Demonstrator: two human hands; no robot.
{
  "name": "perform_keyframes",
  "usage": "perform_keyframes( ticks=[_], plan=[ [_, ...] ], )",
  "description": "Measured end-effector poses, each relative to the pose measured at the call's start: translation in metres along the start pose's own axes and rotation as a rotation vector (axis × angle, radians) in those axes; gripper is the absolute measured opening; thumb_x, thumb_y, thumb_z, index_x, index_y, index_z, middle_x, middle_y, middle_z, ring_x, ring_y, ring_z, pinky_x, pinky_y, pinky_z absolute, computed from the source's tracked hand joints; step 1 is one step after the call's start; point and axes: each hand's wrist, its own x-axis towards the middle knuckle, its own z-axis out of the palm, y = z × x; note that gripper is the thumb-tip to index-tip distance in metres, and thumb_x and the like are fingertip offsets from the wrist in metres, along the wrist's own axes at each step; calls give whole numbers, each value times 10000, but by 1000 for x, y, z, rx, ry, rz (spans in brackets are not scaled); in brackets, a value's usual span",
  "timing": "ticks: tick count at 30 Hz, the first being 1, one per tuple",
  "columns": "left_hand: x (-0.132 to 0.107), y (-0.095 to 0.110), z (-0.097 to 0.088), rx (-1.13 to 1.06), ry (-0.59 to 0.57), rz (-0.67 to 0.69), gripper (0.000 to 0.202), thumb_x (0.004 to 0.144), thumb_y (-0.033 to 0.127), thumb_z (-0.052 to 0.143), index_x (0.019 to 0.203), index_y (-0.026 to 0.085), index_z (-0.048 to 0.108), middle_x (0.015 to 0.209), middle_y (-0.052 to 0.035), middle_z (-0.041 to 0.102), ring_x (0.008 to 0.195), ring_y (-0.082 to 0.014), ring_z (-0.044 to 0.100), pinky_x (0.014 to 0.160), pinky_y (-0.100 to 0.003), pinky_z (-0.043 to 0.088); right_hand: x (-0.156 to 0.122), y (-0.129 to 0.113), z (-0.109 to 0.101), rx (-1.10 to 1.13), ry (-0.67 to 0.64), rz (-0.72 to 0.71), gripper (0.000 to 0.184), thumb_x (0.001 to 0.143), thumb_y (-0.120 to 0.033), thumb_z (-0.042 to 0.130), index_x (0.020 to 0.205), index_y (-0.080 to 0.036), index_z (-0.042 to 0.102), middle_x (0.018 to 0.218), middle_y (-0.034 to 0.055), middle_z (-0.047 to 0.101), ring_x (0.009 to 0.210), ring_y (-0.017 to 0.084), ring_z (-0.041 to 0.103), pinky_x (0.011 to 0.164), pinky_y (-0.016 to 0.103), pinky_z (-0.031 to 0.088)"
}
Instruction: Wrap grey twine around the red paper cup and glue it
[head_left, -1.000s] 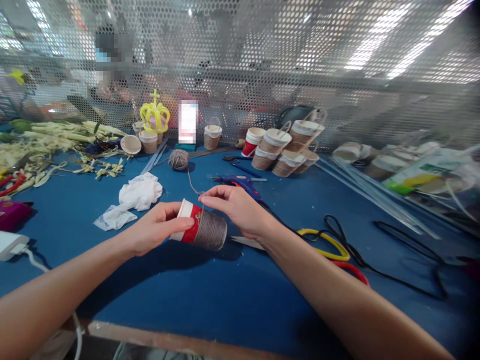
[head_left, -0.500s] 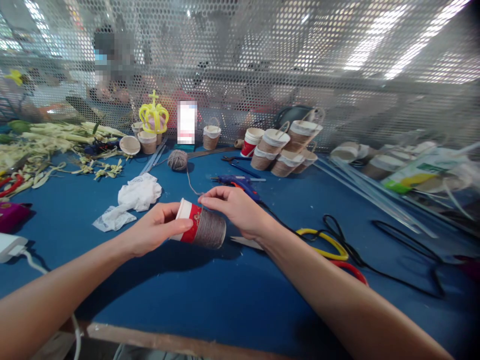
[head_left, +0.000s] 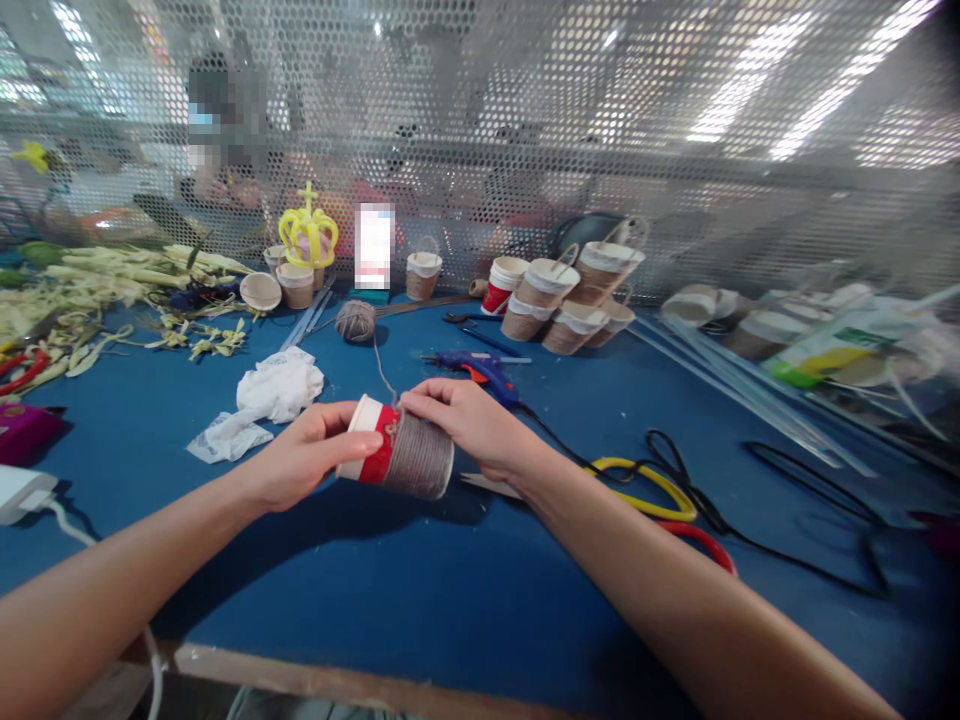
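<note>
My left hand (head_left: 300,460) grips the rim end of a red paper cup (head_left: 396,457) that lies on its side above the blue table (head_left: 420,590). Grey-brown twine covers most of the cup's wall; a red band shows near the rim. My right hand (head_left: 469,425) pinches the twine strand (head_left: 384,375) against the cup's top. The strand runs back to a twine ball (head_left: 356,320) farther away.
A blue glue gun (head_left: 480,365), yellow-handled scissors (head_left: 645,485) and black cords (head_left: 787,510) lie to the right. Wrapped cups (head_left: 570,295) stand at the back by a perforated metal screen. White crumpled tissue (head_left: 274,390) and palm-leaf strips (head_left: 97,290) lie left. A person sits beyond the screen.
My right hand has come down onto the cup, pressing the twine to it. The cup has turned slightly in my left hand.
</note>
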Motion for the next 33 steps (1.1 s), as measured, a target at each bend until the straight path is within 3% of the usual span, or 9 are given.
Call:
perform_keyframes(
  ticks=[4, 8, 13, 17, 24, 33],
  plan=[
    [8, 3, 0, -162, 193, 8, 136, 670, 196, 590, 757, 108, 644, 648, -28, 640, 557, -104, 543, 537, -204, 416, 0, -2, -4, 113, -21, -9, 372, 798, -475, 403, 780, -143, 569, 734, 32, 571, 657, 121, 528, 588, 250, 413],
    [14, 5, -3, -251, 315, -48, 124, 692, 177, 536, 706, 102, 634, 615, -19, 621, 501, -90, 519, 490, -204, 399, -3, -2, -4, 31, -95, -80, 399, 731, -454, 539, 1004, -164, 527, 934, 74, 585, 759, 157, 558, 639, 292, 458],
    [13, 4, -5, -187, 211, 6, 166, 664, 229, 615, 768, 102, 638, 670, -34, 645, 596, -117, 557, 588, -230, 416, -4, 1, -1, -24, -66, -81, 417, 710, -360, 588, 1053, -144, 489, 925, 79, 586, 747, 147, 559, 607, 269, 475],
    [10, 2, -6, -83, 139, 52, 252, 586, 153, 685, 830, 120, 634, 742, -33, 663, 670, -129, 566, 656, -246, 407, -2, 1, -2, -56, -47, -81, 402, 728, -359, 570, 1050, -131, 491, 913, 82, 587, 713, 134, 556, 579, 255, 476],
    [11, -1, -4, -74, 154, 68, 246, 578, 153, 697, 813, 123, 631, 711, -14, 653, 648, -112, 556, 646, -233, 407, -2, 4, 1, -82, -43, -126, 382, 731, -340, 568, 1041, -137, 478, 924, 83, 585, 719, 140, 564, 609, 278, 480],
    [12, -4, -7, 31, 177, 97, 234, 601, 184, 680, 820, 134, 616, 730, -6, 636, 639, -93, 536, 626, -213, 408, -2, 6, 3, -147, -10, -196, 392, 709, -357, 589, 1032, -156, 492, 988, 96, 594, 837, 191, 582, 756, 370, 461]
  ],
)
